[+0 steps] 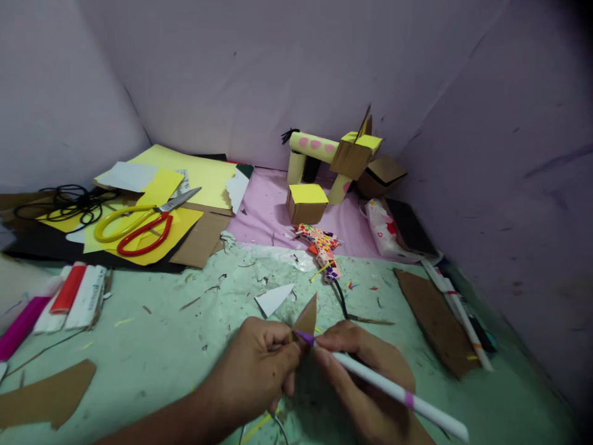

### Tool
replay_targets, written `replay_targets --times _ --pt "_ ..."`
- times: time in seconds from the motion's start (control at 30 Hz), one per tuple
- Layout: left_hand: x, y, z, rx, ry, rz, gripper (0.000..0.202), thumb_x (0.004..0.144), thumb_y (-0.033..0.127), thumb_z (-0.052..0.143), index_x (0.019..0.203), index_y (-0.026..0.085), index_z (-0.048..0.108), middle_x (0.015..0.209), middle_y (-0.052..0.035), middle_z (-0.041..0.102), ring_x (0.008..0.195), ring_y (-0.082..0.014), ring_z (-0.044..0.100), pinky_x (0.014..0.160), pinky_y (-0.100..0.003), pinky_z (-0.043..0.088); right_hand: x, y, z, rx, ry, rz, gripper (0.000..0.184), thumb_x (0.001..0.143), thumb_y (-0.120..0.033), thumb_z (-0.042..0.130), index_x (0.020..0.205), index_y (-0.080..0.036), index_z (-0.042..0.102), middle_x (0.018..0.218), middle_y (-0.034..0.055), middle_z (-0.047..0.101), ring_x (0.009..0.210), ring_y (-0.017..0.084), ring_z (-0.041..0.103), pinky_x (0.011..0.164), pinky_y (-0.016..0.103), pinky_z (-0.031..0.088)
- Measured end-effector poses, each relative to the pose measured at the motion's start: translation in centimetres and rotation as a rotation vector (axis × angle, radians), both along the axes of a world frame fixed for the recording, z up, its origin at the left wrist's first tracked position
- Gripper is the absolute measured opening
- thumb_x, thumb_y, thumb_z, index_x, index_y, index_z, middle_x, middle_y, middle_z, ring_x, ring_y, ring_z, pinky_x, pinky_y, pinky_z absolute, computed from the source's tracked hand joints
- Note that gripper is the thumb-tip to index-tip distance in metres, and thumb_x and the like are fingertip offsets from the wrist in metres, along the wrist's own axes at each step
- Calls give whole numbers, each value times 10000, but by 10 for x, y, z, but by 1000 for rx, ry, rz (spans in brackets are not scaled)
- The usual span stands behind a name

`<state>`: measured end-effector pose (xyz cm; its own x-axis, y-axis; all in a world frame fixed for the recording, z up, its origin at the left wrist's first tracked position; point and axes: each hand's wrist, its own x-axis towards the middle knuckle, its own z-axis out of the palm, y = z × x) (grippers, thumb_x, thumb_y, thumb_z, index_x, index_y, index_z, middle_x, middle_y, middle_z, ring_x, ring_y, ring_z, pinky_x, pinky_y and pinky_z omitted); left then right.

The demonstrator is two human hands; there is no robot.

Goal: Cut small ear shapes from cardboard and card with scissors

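My left hand [264, 364] is closed in a pinch on a small pointed piece of brown cardboard [307, 314], its tip pointing up. Held in my right hand [365, 371] is a white marker [386, 386] with a purple tip end and a purple band. The marker's purple end meets the lower part of the cardboard piece beside my left fingertips. Just beyond lies a white pointed paper scrap [274, 299]. A glue gun covered in colourful patterns [319, 241] rests behind it, its black cord running toward my right hand.
A cardboard animal figure [319, 148] and a yellow-topped box [307, 204] stand at the back. Scissors [148, 225] lie on coloured sheets at left, near markers [76, 296]. Cardboard strips [430, 321] and a phone [410, 227] lie at right. Walls enclose the table.
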<state>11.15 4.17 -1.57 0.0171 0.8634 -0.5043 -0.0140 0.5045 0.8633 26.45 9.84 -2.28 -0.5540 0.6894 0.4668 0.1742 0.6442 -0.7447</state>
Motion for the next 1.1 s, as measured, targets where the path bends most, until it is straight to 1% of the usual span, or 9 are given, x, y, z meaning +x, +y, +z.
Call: replay_targets --times 0.1,0.27,0.43,0.47,0.67,0.73,0.87,1.03,1.1 --pt "0 0 -1 23 -5 -3 300 737 344 471 480 191 446 391 62 448 278 -39 342 293 -160 218 -1 0 -1 8 -23 13 79 776 -163 598 825 -215 631 626 -14 665 513 120 623 460 204 481" --pt "-1 -1 -1 47 15 -16 326 733 377 481 468 191 450 385 57 433 291 -45 352 304 -167 216 0 2 -1 64 -30 -148 62 778 -169 606 799 -219 636 619 -20 673 493 109 616 441 188 465" --pt "-1 0 2 49 -4 -10 307 721 368 469 469 195 447 382 60 435 287 -40 339 303 -166 214 1 1 -1 17 -1 18 85 781 -159 594 831 -219 627 637 -17 668 528 116 630 477 203 484" --pt "-2 1 2 53 -2 -12 307 718 365 470 464 194 448 378 60 433 287 -40 340 304 -166 212 1 1 -1 13 -13 20 86 780 -163 598 837 -220 628 638 -17 668 527 117 629 474 204 482" --pt "-2 1 3 32 13 -10 336 700 397 485 435 199 428 345 65 404 275 -40 329 297 -166 196 3 5 -2 49 7 -181 75 779 -148 604 810 -211 632 638 -6 667 529 120 622 478 207 479" --pt "-2 0 3 30 17 -15 334 700 394 480 434 198 431 349 62 408 278 -41 332 299 -167 194 3 5 -2 40 27 -158 85 782 -143 601 821 -214 627 651 -5 669 546 123 628 488 210 483" --pt "-2 -1 1 37 22 -26 339 702 400 477 430 203 430 344 62 392 281 -52 338 300 -175 197 2 4 0 45 5 -20 87 779 -152 601 833 -217 624 654 -12 674 543 120 628 483 209 478" --pt "-2 -3 0 44 40 -27 329 686 391 495 424 199 443 343 60 400 282 -51 329 306 -180 205 0 6 -2 30 6 -171 82 772 -151 612 820 -212 641 635 -10 665 518 122 608 467 218 464" --pt "-2 -2 1 35 34 -28 334 682 400 492 419 200 438 339 61 397 276 -51 324 302 -180 202 0 5 -2 24 39 -196 90 768 -144 613 822 -209 641 642 -5 666 532 126 614 477 221 469"
